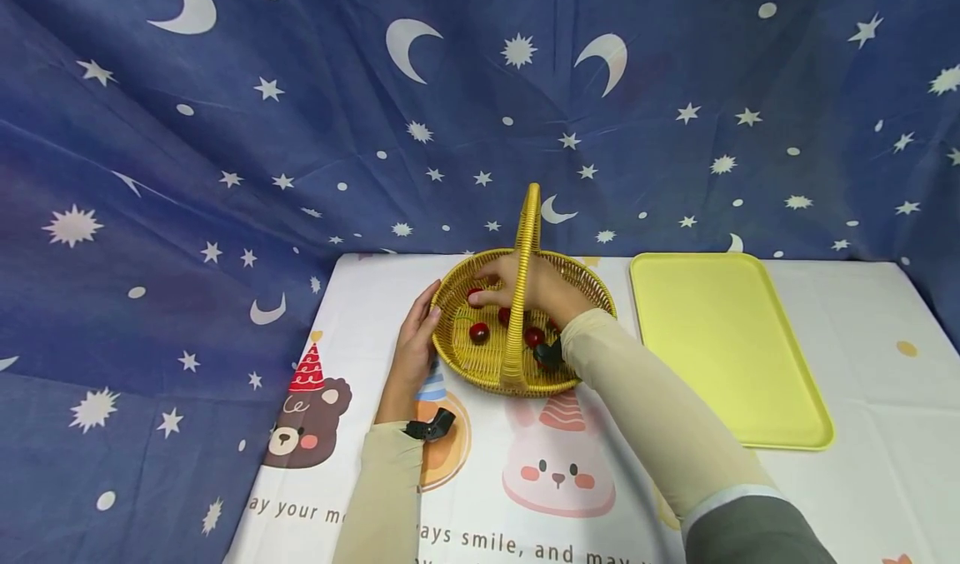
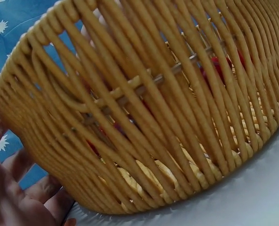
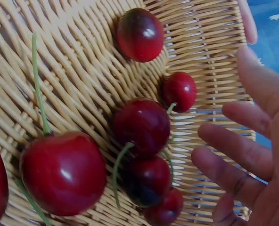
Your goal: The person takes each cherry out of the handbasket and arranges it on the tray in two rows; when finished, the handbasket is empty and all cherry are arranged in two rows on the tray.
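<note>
A yellow wicker basket [image 1: 468, 371] with an arched handle [image 1: 529, 222] holds several dark red cherries [image 3: 64, 172], some with green stems. My left hand [image 1: 415, 347] rests against the basket's left side, thumb near the rim. In the left wrist view its fingers [image 2: 43, 188] lie loosely along the outside of the woven wall. My right hand [image 1: 528, 281] reaches in under the handle, over the cherries. The right wrist view shows its fingers [image 3: 238, 146] spread and relaxed with nothing between them, while in the head view the fingertips overlap a cherry [image 1: 475, 296] near the left wall.
To the right of the basket lies a flat yellow tray [image 1: 727, 347] with a low rim. The white tablecloth [image 1: 892, 431] bears printed animals and lettering. Behind the table hangs a blue curtain [image 1: 480, 89] with moons and stars.
</note>
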Demonstrator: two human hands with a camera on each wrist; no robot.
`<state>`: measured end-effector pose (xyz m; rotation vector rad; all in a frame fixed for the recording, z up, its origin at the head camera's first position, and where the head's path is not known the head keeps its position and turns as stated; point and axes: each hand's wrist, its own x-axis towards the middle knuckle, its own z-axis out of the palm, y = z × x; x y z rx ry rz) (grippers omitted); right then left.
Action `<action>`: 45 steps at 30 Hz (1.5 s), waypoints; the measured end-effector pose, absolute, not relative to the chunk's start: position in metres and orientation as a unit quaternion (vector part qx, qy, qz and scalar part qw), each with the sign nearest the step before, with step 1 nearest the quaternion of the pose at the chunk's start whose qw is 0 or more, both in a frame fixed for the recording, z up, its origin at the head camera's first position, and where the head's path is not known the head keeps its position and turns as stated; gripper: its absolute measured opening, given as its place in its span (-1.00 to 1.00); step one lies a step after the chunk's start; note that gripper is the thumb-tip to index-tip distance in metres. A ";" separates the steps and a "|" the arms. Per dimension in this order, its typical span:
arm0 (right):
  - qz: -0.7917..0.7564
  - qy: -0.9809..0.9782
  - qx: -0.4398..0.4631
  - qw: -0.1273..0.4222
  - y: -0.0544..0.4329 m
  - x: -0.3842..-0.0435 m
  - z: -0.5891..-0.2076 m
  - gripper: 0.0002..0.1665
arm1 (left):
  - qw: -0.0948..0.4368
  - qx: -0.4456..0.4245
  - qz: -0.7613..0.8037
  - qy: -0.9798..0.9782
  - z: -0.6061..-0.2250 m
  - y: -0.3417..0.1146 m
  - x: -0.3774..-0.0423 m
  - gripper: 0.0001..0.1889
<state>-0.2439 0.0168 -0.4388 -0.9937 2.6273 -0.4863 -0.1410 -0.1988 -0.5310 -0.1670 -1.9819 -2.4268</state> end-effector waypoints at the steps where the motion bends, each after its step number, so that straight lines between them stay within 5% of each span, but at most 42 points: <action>1: -0.164 0.913 -0.347 0.137 0.016 -0.245 -0.440 -0.29 | 0.002 -0.052 -0.773 -0.632 -0.531 -0.199 -0.141 -0.46; 29: -0.182 0.913 -0.353 0.097 0.005 -0.246 -0.466 -0.66 | -0.008 -0.048 -0.751 -0.659 -0.531 -0.200 -0.142 -0.48; 45: -0.190 0.921 -0.303 0.154 0.024 -0.245 -0.443 -0.56 | 0.012 -0.085 -0.694 -0.715 -0.533 -0.199 -0.140 -0.61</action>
